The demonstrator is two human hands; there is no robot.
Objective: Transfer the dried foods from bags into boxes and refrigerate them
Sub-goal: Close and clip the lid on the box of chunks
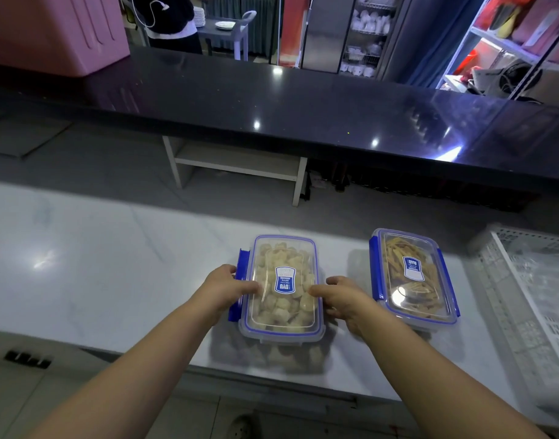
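Note:
A clear box with a blue-rimmed lid [283, 307] stands on the white marble counter [97, 264], full of pale dried chunks. My left hand [222, 291] grips its left side, thumb lying on the lid, beside a blue clasp [237, 291] that sticks out unlatched. My right hand [343, 301] grips the right side, thumb on the lid, fingers curled down over the edge. To the right stands a second lidded box [412, 277] holding yellow-brown dried strips, its blue clasps folded down.
A white perforated basket [506, 280] with clear plastic bags in it sits at the counter's right end. Behind the counter runs a black glossy bar top [272, 103] with a pink bin [50, 30] on its left. A person stands far back.

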